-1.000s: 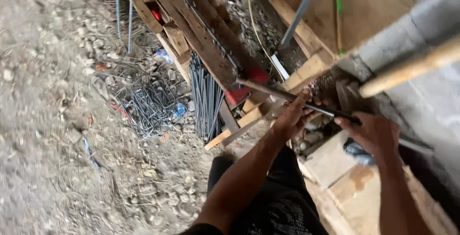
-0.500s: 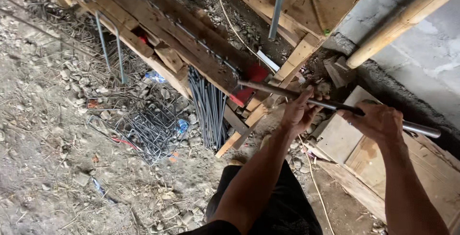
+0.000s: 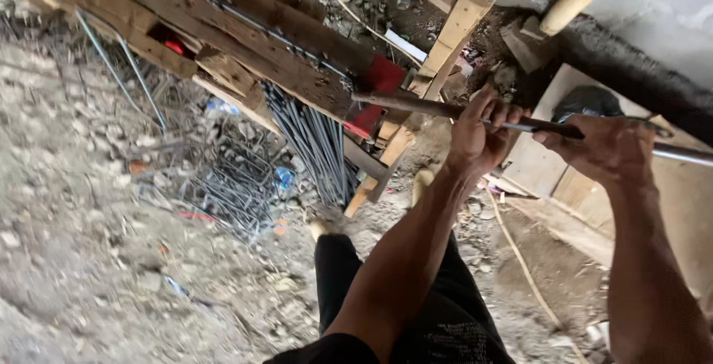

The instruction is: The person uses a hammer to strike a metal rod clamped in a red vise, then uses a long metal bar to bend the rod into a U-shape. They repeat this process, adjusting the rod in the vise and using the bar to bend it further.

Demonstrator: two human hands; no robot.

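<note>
a: what are the hands doing?

b: the left hand [image 3: 479, 137] is curled tight round a long metal bar [image 3: 416, 104], fingers wrapped over its top. the right hand [image 3: 605, 148] is closed on the same bar, further from the wooden bench [image 3: 223, 30], where the rod looks thinner and shinier.

a: and where does the bar sit?

b: it runs level from the right hand, through the left, and its rusty far end reaches the bench's near edge, just beside a red block [image 3: 385, 74] fixed there.

a: around the bench?

b: a bundle of straight steel rods [image 3: 316, 145] leans below it, near the bar's end. bent wire stirrups [image 3: 234, 189] lie on the rubble further out from the bench. the person's dark trousers [image 3: 416, 312] are below the hands.
</note>
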